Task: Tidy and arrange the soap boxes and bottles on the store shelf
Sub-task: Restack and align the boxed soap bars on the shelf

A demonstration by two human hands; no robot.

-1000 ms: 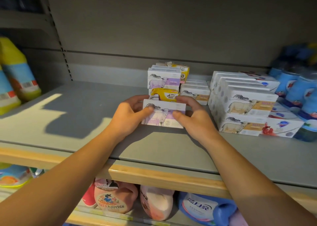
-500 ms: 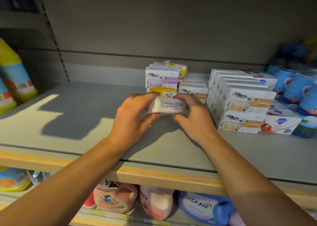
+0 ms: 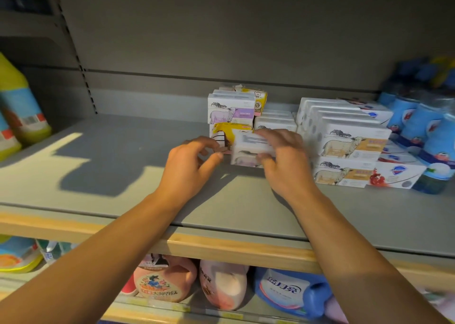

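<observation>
The right hand [image 3: 285, 161] grips a white soap box [image 3: 248, 151] with a purple sheep print, fingers curled over its top and thumb under its near face. The box is blurred, so whether it rests on the shelf [image 3: 123, 166] or hangs just above it is hard to say. It sits in front of a yellow box [image 3: 231, 130], which carries another purple sheep box [image 3: 231, 110] on top.

The left hand [image 3: 192, 166] is just left of the held box, fingers loosely bent and holding nothing — its fingertips [image 3: 219, 151] are close to the box's left edge, apparently not on it.

To the right stands a row of white boxes with tan sheep labels [image 3: 349, 146], stacked two high, and beside them a flat white box with a red fruit picture [image 3: 396, 176]. Blue bottles [image 3: 423, 131] crowd the far right — yellow-and-blue jugs [image 3: 22, 107] stand at the far left. Pink and blue detergent bottles [image 3: 221, 284] lie on the lower shelf.
</observation>
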